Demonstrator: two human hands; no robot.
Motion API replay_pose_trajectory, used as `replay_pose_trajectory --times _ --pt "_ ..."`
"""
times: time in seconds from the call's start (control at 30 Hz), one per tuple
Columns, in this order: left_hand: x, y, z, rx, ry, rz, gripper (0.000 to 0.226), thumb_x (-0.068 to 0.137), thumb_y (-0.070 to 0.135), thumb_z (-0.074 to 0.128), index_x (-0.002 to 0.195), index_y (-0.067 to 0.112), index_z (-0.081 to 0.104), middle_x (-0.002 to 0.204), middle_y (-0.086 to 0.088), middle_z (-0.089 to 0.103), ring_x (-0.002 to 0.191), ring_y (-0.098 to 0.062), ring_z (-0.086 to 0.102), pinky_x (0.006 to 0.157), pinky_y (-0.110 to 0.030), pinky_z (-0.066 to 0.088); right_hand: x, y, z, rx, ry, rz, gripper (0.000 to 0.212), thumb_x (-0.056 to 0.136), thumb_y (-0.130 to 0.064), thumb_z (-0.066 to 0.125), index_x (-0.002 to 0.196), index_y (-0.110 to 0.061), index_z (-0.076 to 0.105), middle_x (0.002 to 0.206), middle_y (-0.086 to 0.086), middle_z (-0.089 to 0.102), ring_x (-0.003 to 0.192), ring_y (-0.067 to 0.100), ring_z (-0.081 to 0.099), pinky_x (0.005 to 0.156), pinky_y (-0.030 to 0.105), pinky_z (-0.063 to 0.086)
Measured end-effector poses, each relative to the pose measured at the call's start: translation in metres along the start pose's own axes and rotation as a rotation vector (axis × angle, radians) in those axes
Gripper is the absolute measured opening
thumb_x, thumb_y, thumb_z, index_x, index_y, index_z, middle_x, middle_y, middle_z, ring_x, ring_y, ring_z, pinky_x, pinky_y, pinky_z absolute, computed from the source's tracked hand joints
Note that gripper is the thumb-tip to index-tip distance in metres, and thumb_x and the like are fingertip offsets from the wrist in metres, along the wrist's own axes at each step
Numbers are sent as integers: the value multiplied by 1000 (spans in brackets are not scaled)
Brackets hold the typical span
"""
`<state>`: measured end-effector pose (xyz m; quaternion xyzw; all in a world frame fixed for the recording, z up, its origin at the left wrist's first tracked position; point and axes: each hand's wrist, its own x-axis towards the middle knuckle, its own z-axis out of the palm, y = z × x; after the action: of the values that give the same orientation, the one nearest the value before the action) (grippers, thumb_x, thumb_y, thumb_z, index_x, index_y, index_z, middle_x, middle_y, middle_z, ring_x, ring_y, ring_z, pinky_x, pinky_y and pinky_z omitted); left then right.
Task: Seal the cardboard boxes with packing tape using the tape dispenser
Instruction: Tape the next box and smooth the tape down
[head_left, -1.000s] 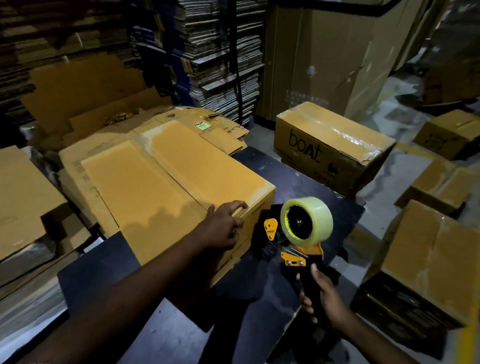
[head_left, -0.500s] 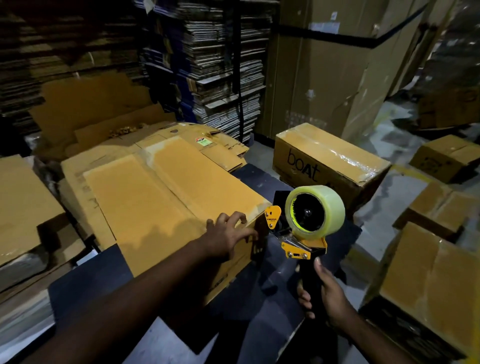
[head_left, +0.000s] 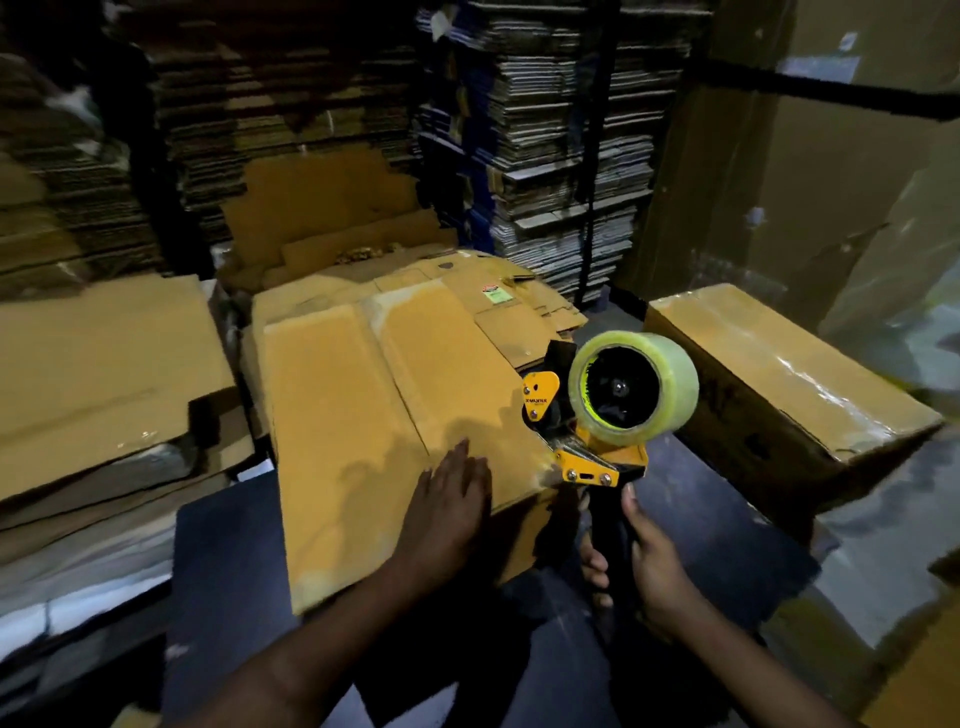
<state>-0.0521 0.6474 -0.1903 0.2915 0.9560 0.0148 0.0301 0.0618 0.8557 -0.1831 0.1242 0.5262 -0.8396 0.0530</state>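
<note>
Left hand (head_left: 449, 499): flat, fingers straight, pressed on box (head_left: 374, 415) top nr its front right corner.
Box: on dark table (head_left: 228, 561), flaps closed.
Right hand (head_left: 649, 566): gripped tape dispenser (head_left: 605, 415) handle, w/ dispenser at box's right edge.

The box (head_left: 395, 415) under the left hand (head_left: 447, 512) is matt brown cardboard with a slightly rough face. The tape dispenser (head_left: 597, 457) has a glossy yellow painted metal frame and a black handle; its tape roll (head_left: 670, 384) is clear, shiny plastic film. The second box (head_left: 779, 379) wears glossy tape over cardboard. The table (head_left: 228, 561) is dark and matt.
</note>
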Motion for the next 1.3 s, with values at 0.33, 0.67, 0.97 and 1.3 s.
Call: replay_pose_trajectory --times 0.33,0.67,0.97,1.3 --pt "-26 21 38 111 178 -219 56 81 22 45 132 3 60 132 -13 64 118 -27 65 92 -51 52 101 -40 12 -106 -276 152 77 71 -85 50 104 -15 52 59 5 42 46 18 42 42 24 38" --pt "-40 59 45 8 419 -389 61 81 29 56 142 21 51 141 6 58 137 -16 40 115 -43 10 147 -44 37 -164 -399 183 60 90 -71 45 102 -13 54 63 10 41 52 22 41 55 32 39" --pt "-48 66 68 -153 755 -278 37 102 10 34 135 10 52 133 -10 63 134 -21 47 116 -37 25 143 -36 37 -141 -401 260 73 72 -84 50 77 -11 50 60 8 38 48 21 41 55 31 33" --pt "-11 127 24 -1456 1037 -1417 106 83 39 75 159 18 4 166 -2 -1 152 -26 6 119 -38 17 133 -32 33 -70 -443 185 66 77 -79 54 97 -16 53 60 9 41 47 22 46 58 33 40"
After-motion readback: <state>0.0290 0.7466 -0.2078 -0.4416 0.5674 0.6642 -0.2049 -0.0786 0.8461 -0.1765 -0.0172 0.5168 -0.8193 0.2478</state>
